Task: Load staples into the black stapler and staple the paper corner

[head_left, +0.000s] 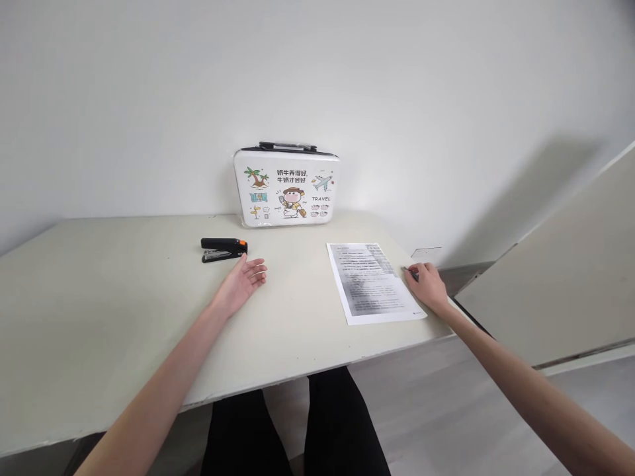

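My left hand (241, 287) rests open on the table, palm turned up and fingers loosely apart, holding nothing. Just beyond it lies a black stapler (223, 249) with an orange patch at its right end; the thumb tip meets that end in view, though I cannot tell whether they touch. A printed sheet of paper (370, 284) lies flat on the right part of the table. Beside the sheet's right edge, my right hand (427, 285) is closed on a small dark grey thing (413, 274), mostly hidden by the fingers.
A white travel case (288, 188) with cartoon prints and a black handle stands upright against the wall at the back of the pale table (124, 311). The table's right edge runs close beside my right hand. A pale panel (555, 284) stands beyond it.
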Available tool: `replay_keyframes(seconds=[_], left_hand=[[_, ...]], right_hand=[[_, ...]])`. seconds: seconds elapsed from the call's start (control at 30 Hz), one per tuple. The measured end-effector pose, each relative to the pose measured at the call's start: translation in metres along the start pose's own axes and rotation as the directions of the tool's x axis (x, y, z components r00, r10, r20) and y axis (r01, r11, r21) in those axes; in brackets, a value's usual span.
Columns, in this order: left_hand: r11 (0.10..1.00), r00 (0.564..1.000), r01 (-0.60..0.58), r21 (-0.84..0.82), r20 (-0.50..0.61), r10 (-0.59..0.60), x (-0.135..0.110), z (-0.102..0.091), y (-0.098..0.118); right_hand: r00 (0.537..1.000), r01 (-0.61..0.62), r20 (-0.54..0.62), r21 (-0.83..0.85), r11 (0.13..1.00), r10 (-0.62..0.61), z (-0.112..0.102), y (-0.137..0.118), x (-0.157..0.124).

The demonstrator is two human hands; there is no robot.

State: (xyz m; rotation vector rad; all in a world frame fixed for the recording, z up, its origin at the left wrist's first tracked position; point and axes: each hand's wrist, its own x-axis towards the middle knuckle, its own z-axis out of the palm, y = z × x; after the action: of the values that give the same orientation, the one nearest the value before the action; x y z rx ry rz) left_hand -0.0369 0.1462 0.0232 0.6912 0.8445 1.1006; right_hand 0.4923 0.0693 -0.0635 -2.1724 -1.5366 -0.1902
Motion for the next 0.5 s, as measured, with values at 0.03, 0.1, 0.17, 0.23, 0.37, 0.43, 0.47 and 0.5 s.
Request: replay_keyframes(seconds=[0.03, 0.1, 0.17, 0.23, 0.37, 0.43, 0.47, 0.5], left_hand=[[1.000, 1.000, -0.001, 0.003, -0.001, 0.001, 0.0004, -0.0005, -0.0001], [1.000, 1.000, 0.000, 0.005, -0.003, 0.000, 0.0014, -0.0012, -0.0003], [1.000, 1.000, 0.002, 0.002, -0.009, -0.002, 0.0019, -0.0012, -0.0003], [1.000, 1.000, 0.002, 0.003, -0.016, -0.002, 0.0016, -0.0002, -0.0002], [1.000, 1.000, -0.001, 0.009, -0.015, 0.001, 0.0004, 0.0017, -0.0002], [1.000, 1.000, 0.000, 0.011, -0.016, 0.001, 0.0005, 0.0014, -0.0004], [1.000, 1.000, 0.001, 0.012, -0.017, -0.001, 0.0007, 0.0010, -0.0007], [1.000, 1.000, 0.003, 0.012, -0.016, -0.003, 0.0011, 0.0005, -0.0009]], right_hand=[[1.000, -0.001, -0.001, 0.002, 1.000, 0.001, -0.0003, -0.0002, 0.0000], [1.000, -0.003, -0.002, 0.003, 1.000, 0.003, -0.0009, -0.0006, 0.0001], [1.000, -0.004, -0.005, 0.002, 1.000, 0.004, -0.0015, -0.0011, 0.0001], [1.000, -0.006, -0.008, 0.004, 1.000, 0.006, -0.0020, -0.0015, -0.0002], [1.000, -0.011, -0.012, 0.013, 1.000, 0.011, -0.0026, -0.0025, -0.0012], [1.000, -0.016, -0.014, 0.016, 1.000, 0.016, -0.0031, -0.0032, -0.0017], [1.000, -0.018, -0.015, 0.017, 1.000, 0.019, -0.0034, -0.0035, -0.0019], [1.000, -0.020, -0.016, 0.018, 1.000, 0.021, -0.0038, -0.0037, -0.0020]])
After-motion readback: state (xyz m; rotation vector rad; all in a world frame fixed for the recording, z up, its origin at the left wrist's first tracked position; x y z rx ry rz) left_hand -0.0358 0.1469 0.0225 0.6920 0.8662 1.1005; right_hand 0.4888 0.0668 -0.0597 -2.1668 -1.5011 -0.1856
